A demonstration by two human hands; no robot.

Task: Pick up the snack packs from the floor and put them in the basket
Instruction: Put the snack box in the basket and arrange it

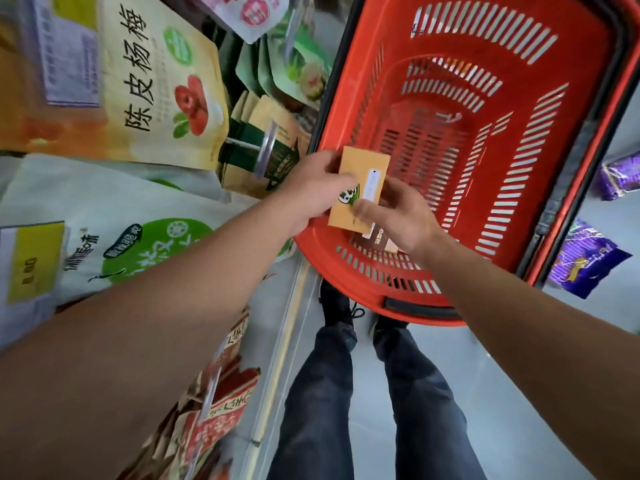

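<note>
Orange-tan flat paper snack pack [360, 188] is pinched by left hand [311, 192] and right hand [398, 213] above the red slatted plastic basket [519, 188]'s near rim; release inside is required, with 2 purple foil packs [585, 268] left on the floor.

The pale grey floor [450, 393] carries the red slatted basket [588, 109], which stands in front of the person's dark shoes [337, 308]. Two purple snack packs [585, 263] lie on the floor just right of the basket (one nearer, one further along at the frame's edge [620, 178]), apart from each other. On the left, the shelf base [284, 344] meets the floor.
</note>
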